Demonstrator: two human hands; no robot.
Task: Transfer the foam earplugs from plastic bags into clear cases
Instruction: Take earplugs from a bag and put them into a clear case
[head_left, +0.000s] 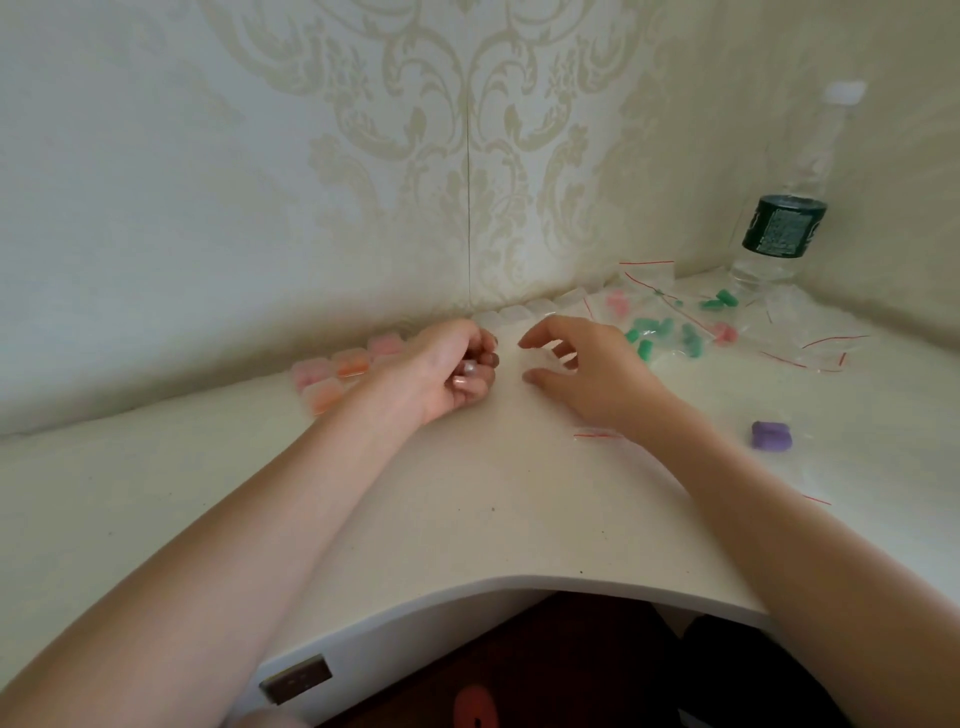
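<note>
I see clear cases with pink and orange plugs lined along the table's back edge, left of my hands. Plastic bags holding green and pink earplugs lie toward the far right corner, beside a water bottle. My left hand rests palm-up, fingers curled; whether it grips anything I cannot tell. My right hand hovers, fingers spread, holding nothing.

no legible text, brand, number or sign. water bottle, at 2 o'clock on the desk: dark green label bearing a block of pale print, too blurred and small to read.
</note>
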